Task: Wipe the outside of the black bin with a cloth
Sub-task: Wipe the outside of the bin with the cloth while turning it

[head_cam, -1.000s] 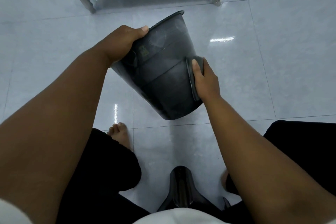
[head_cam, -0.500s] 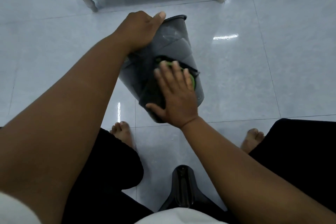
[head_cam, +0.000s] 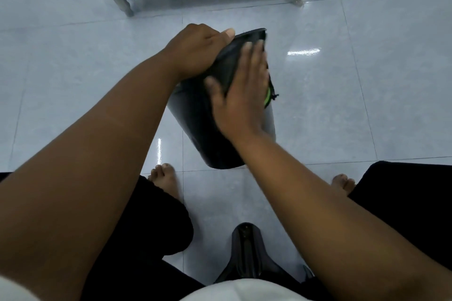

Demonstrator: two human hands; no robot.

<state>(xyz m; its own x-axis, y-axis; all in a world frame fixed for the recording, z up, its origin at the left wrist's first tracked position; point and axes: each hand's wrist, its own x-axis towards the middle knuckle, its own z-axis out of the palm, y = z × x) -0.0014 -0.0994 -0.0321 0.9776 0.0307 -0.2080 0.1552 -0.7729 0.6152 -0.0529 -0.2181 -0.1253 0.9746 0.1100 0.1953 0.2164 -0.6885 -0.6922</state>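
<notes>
The black bin is held tilted above the floor, its rim pointing away from me and its base towards my feet. My left hand grips the bin's rim at its upper left. My right hand lies flat with straight fingers on the bin's upper side, pressing a dark cloth with a green edge against it. Most of the cloth is hidden under my palm.
A pale tiled floor spreads all round. A metal table on legs stands at the far side. My bare feet and black-trousered knees are below the bin, and a black seat is between my legs.
My right hand slid with the cloth from the bin's right side onto its top face, then up towards the rim. The left hand kept its hold on the rim.
</notes>
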